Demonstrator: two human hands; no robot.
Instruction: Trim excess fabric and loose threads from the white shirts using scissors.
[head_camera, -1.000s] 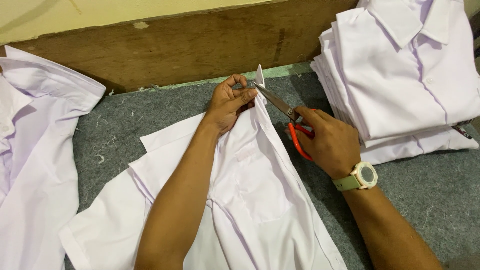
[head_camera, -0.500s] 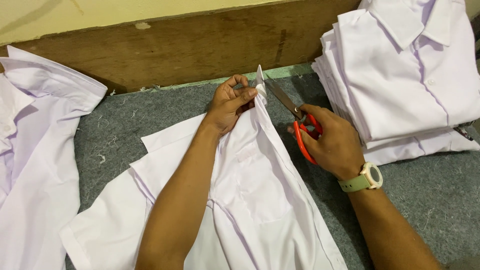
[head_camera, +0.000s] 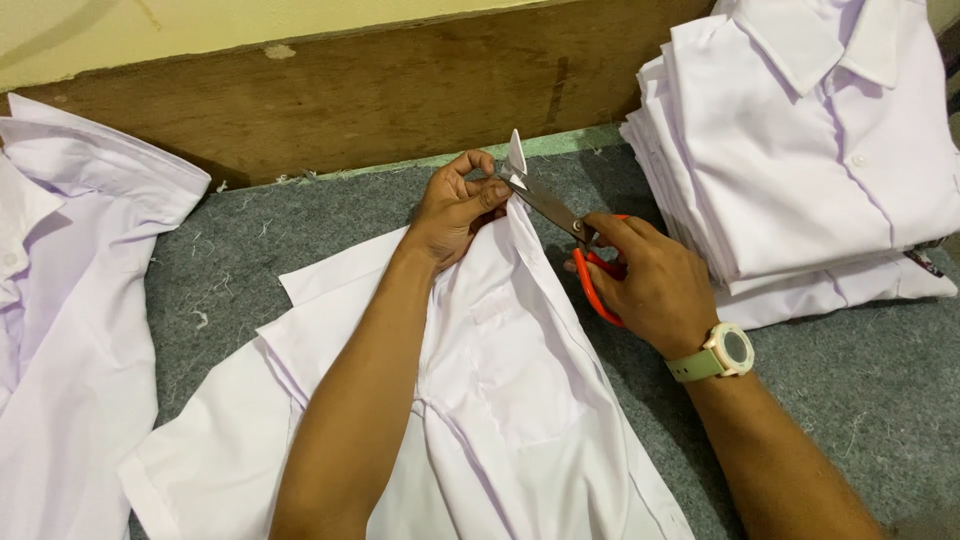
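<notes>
A white short-sleeved shirt (head_camera: 520, 400) lies spread on the grey felt surface (head_camera: 300, 230) in front of me. My left hand (head_camera: 455, 205) pinches the shirt's top edge near the collar and holds a small corner of cloth upright. My right hand (head_camera: 645, 285), with a green wristwatch (head_camera: 722, 352), grips orange-handled scissors (head_camera: 575, 245). The scissor blades point up and left, and their tips touch the raised cloth right beside my left fingers.
A stack of folded white shirts (head_camera: 810, 150) sits at the right. Another white shirt (head_camera: 70, 300) lies loose at the left edge. A brown wooden board (head_camera: 350, 100) runs along the back of the felt, under a pale yellow wall.
My right hand has shifted slightly, bringing the scissor blades in against the raised corner of cloth. My left hand stays pinched on the shirt's edge.
</notes>
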